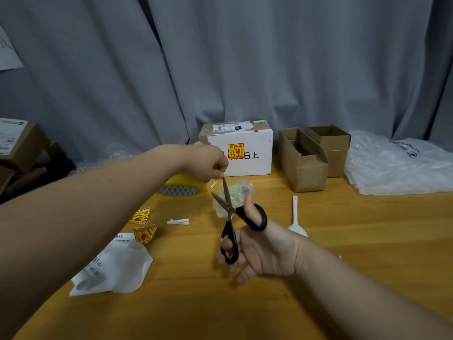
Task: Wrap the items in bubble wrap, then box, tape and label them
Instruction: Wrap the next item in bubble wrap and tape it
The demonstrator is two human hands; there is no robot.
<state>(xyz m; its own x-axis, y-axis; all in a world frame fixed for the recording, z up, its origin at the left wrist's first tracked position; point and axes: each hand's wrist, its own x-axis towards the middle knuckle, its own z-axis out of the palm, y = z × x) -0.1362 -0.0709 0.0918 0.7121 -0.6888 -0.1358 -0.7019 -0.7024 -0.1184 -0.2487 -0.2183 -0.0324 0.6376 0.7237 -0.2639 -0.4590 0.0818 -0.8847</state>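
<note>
On the wooden surface point(343, 253), bubble wrap sheets point(397, 165) are lying far right, and one taped white box point(255, 165) is standing beside two open cardboard boxes point(304, 168). The left hand point(208, 163) is pinching a faint clear strip point(213, 184) above one yellow tape roll point(181, 186). The right hand point(267, 251) is gripping one pair of scissors point(229, 217), blades spread, just near of the single bubble-wrapped item point(239, 190); two fragile stickers point(140, 215) are lying left.

Black-handled scissors point(228, 233), steel-grey blades, over a honey-orange wood-grain tabletop point(355, 241). Yellow tape roll point(186, 184), with a grey-and-white patterned core. The white box point(257, 143) shows a yellow-and-red sticker point(235, 150) and black characters. Plain brown cartons point(304, 165) beside it, grey curtain point(220, 57) behind.
</note>
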